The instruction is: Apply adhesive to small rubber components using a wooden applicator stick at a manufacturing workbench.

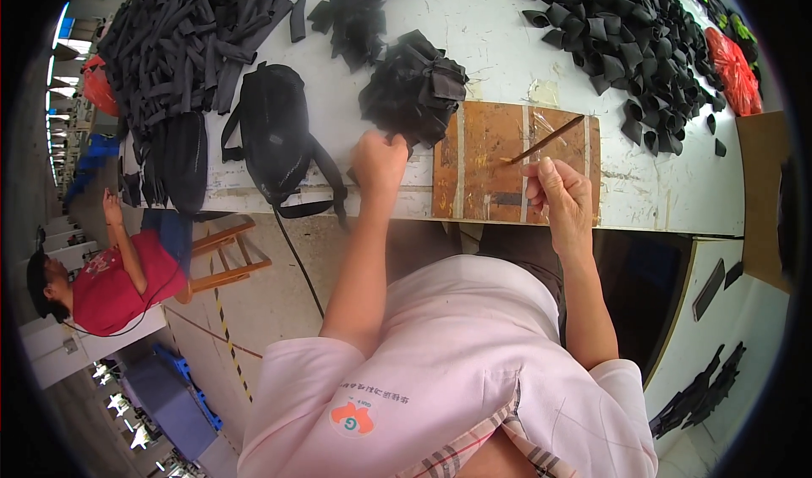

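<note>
My left hand (379, 163) is closed at the near edge of a heap of black fabric pieces (413, 89), its fingertips against the dark cloth. My right hand (560, 192) is raised over the near part of a worn brown board (491, 199), thumb and fingers pinched together; what they hold, if anything, I cannot make out. Just beyond those fingertips a thin dark brown stick (550, 138) slants up to the right, its lower end yellowish. Left of my left hand lies a black pouch-like bag (275, 131) with straps hanging past the table edge.
Black fabric strips (186, 38) are piled at the far left, and small black folded loops (600, 30) at the far right. A red plastic bag (732, 72) stands at the right edge. A person in red (127, 279) is at the left, near a wooden stool (227, 258).
</note>
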A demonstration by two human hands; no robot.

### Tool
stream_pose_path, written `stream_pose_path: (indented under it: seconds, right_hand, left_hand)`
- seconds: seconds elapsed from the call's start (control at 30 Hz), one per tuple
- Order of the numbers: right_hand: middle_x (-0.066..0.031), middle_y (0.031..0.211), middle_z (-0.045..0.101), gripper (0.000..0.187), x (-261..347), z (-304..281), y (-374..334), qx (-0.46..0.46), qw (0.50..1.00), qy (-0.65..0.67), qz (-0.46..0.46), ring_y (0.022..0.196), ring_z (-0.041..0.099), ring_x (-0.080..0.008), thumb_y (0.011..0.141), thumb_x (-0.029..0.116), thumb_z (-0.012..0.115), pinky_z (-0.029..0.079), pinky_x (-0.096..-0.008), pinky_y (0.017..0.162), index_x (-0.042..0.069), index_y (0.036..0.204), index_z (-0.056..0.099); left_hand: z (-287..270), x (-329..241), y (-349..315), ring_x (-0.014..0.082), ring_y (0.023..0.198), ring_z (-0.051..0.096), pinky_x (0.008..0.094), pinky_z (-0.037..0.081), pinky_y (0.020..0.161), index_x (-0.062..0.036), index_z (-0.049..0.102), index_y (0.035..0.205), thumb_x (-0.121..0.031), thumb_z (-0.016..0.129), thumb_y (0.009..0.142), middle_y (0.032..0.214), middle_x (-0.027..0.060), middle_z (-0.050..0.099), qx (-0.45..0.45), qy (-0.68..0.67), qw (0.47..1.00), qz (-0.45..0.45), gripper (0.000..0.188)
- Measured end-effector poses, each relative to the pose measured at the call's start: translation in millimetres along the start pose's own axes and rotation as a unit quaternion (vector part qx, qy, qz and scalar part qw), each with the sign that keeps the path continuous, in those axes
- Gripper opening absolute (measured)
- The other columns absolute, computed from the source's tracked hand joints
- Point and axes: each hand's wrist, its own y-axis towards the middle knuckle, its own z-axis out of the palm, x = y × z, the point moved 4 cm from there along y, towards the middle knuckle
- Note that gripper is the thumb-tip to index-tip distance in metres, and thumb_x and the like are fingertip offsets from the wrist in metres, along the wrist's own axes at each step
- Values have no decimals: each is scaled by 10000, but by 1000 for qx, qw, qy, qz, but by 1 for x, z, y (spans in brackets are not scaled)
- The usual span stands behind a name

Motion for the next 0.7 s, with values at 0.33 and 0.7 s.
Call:
stream_pose_path:
  seconds: [0.33, 0.7]
  right_hand:
    - [15, 564, 493, 349, -6, 4, -3, 18, 1000, -8, 14, 508, 415, -34, 898, 292, 483, 338, -170, 448, -2, 756, 606]
    - [1, 573, 509, 331, -6, 12, -7, 49, 996, -69, 17, 537, 462, -47, 896, 258, 488, 375, -185, 474, -17, 751, 602]
  left_hand:
    - [4, 5, 5, 393, 689, 588, 410, 477, 648, 51, 599, 644, -136, 560, 645, 678, 247, 593, -7, 27, 999, 16, 191]
    - [9, 0, 10, 361, 652, 595, 390, 473, 678, 53, 584, 670, -151, 586, 647, 638, 203, 598, 5, 103, 995, 7, 205]
